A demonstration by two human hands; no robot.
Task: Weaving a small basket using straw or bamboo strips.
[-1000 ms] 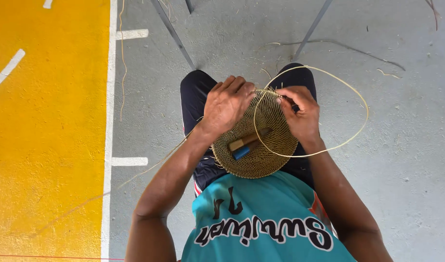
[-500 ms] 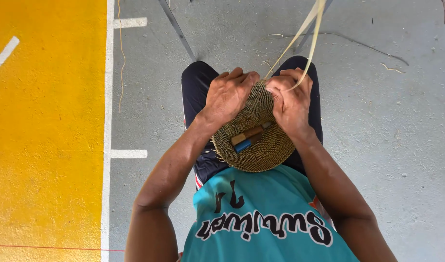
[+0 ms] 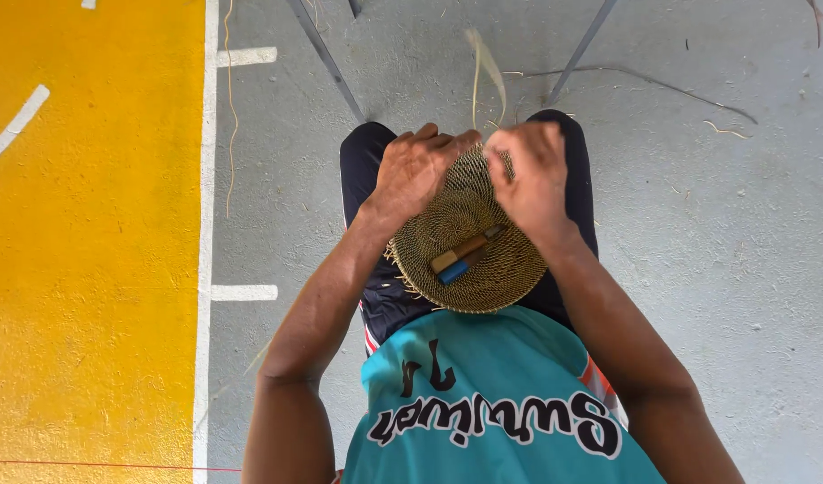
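The left hand (image 3: pixel 418 170) grips the far rim of a woven disc (image 3: pixel 470 246) on the lap; the right hand (image 3: pixel 532 175) pinches a pale strand (image 3: pixel 486 67) there.

Grey concrete floor (image 3: pixel 725 269) underfoot; a yellow painted zone (image 3: pixel 89 269) on one side, edged by white lines (image 3: pixel 243 292); two metal legs (image 3: pixel 326 58) up top; loose fibre scraps (image 3: pixel 725 130) scattered.
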